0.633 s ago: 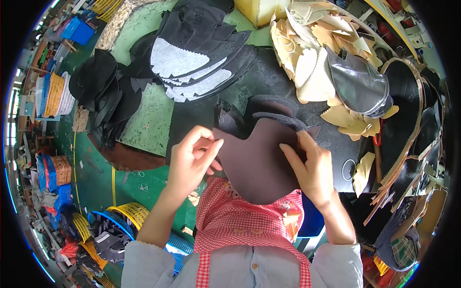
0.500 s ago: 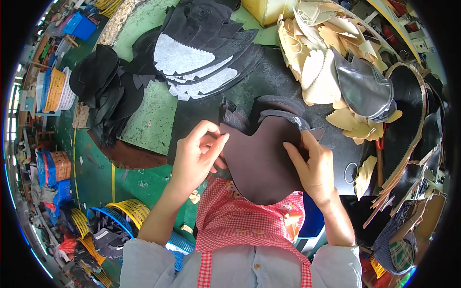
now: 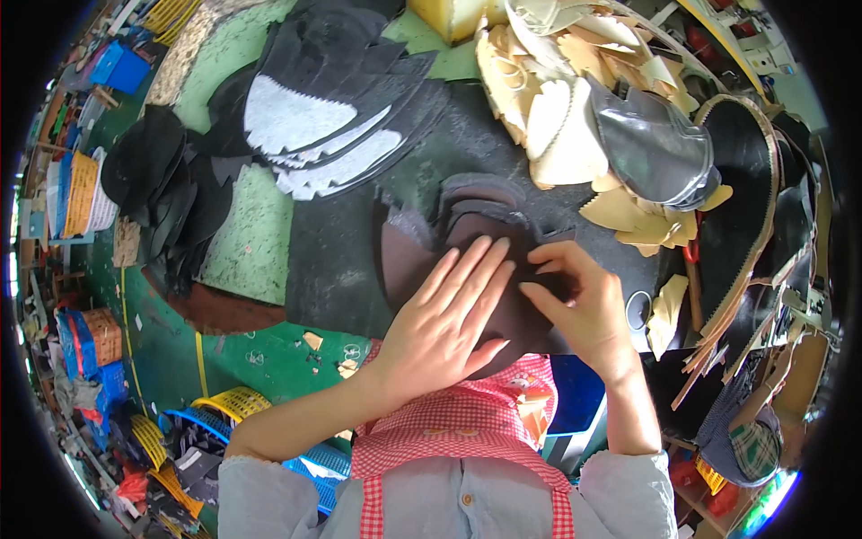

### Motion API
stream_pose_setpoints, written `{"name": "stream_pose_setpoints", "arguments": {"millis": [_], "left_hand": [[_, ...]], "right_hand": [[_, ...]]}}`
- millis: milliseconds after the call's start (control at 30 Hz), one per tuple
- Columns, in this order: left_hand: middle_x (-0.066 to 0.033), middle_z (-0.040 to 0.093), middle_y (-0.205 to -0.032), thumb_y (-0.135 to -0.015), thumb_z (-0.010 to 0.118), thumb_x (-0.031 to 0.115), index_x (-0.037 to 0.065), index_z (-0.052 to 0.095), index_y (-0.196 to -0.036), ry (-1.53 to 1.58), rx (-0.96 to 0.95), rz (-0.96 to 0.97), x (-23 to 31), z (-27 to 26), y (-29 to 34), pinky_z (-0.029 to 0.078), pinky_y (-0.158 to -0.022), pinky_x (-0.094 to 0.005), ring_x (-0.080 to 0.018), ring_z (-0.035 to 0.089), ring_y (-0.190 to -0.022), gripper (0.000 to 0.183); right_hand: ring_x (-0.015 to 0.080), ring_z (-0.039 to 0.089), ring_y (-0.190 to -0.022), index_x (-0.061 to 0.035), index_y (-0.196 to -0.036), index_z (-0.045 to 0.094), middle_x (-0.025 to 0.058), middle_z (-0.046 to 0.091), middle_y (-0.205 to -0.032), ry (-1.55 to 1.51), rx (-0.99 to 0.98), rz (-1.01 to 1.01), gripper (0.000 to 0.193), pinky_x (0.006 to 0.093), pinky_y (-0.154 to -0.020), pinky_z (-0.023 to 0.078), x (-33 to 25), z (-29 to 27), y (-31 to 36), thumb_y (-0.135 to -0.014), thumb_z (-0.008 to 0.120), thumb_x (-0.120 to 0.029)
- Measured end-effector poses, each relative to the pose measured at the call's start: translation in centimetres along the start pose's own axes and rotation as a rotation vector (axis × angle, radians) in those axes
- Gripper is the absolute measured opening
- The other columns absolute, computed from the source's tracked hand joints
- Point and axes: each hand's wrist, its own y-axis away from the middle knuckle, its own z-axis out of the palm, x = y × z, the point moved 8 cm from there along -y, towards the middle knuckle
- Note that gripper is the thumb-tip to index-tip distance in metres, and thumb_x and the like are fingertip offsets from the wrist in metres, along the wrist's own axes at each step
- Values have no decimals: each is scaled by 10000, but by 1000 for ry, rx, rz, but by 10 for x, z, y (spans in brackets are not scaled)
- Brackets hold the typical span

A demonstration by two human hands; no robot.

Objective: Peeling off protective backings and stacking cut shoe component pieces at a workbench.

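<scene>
A dark brown, leather-like cut piece (image 3: 409, 260) with a curved outline lies at the table's front edge, its rounded end overhanging toward my apron. My left hand (image 3: 453, 314) rests flat across it, fingers stretched out and pointing away from me. At the piece's right side my right hand (image 3: 579, 301) hovers or touches; thumb and forefinger are curved and apart, with nothing visible between them. Just beyond my fingers more brown pieces (image 3: 485, 193) with rough, grey-black edges are stacked, partly covered.
Black pieces with whitish backing (image 3: 301, 117) are heaped at the far left, beside other black pieces (image 3: 148, 162). Cream scraps (image 3: 566, 130) and a shiny black piece (image 3: 655, 148) lie at the far right. Long black zigzag-edged strips (image 3: 741, 180) hang rightward. Baskets (image 3: 233, 395) stand lower left.
The brown piece was held up between both hands; now it is down on the table's edge. My left hand has opened flat on it, and my right thumb has come off its face.
</scene>
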Motion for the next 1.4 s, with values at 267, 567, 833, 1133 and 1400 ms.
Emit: {"name": "stream_pose_setpoints", "arguments": {"millis": [267,567,833,1133,1400], "left_hand": [[-262,297,-1569,-831,619,572,-68,341,-1492,-60,-75,34,2,6,-1,227,-1189,-530,-422,298,-1456,960],[-266,293,-1573,-854,502,721,-89,303,-1500,-191,-73,-39,-6,2,8,202,-1200,-520,-401,275,-1476,1055],[-334,231,-1568,-792,594,727,-111,266,-1500,-203,22,-159,-29,-7,18,196,-1166,-606,-506,201,-1468,1145],[-226,389,-1506,-832,657,576,49,459,-1457,-165,32,-119,-40,-40,25,229,-1129,-644,-437,345,-1396,841],[-149,469,-1493,-865,720,229,66,521,-1414,-330,289,-69,-177,-121,-10,327,-1147,-438,-341,418,-1395,606]], "right_hand": [[100,602,-602,-26,-1037,587,42,586,-792,-82,103,226,309,257,-566,485,39,-23,20,-788,767,1],[330,282,-1484,-33,-1531,324,168,316,-1589,314,-183,-485,992,511,-1218,185,-24,61,64,-805,715,-583],[319,292,-1486,15,-1497,380,186,351,-1573,252,-182,-563,875,524,-1226,134,-50,44,52,-830,699,-452],[323,504,-1321,-35,-1335,565,167,543,-1412,267,156,-498,526,499,-1149,324,-17,-17,-5,-848,718,-161],[237,632,-977,-93,-956,755,23,717,-1013,633,484,-408,171,365,-920,460,32,-123,-47,-788,722,-86]]}}
